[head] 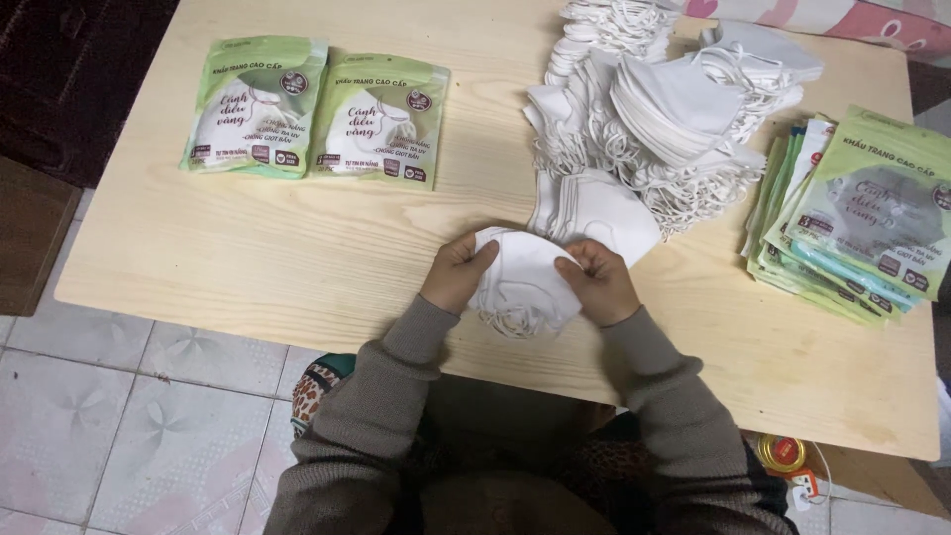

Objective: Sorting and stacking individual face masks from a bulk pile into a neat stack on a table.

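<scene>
Head view, we log: small stack of white face masks (pixel 522 280) at the table's (pixel 297 258) near edge, pinched between left hand (pixel 454 274) and right hand (pixel 600 282), presumably keeping the edges squared.

The table (pixel 297 248) is pale wood with a visible grain and a smooth, matt finish. The white masks (pixel 520 277) and the pile of masks (pixel 664 99) look like soft matt cloth, while the green pouches (pixel 317 114) and the stack of pouches (pixel 857 218) are glossy plastic. The sleeves (pixel 396 386) are of ribbed knitted cloth, and the floor tiles (pixel 149 396) look smooth and slightly shiny.
</scene>
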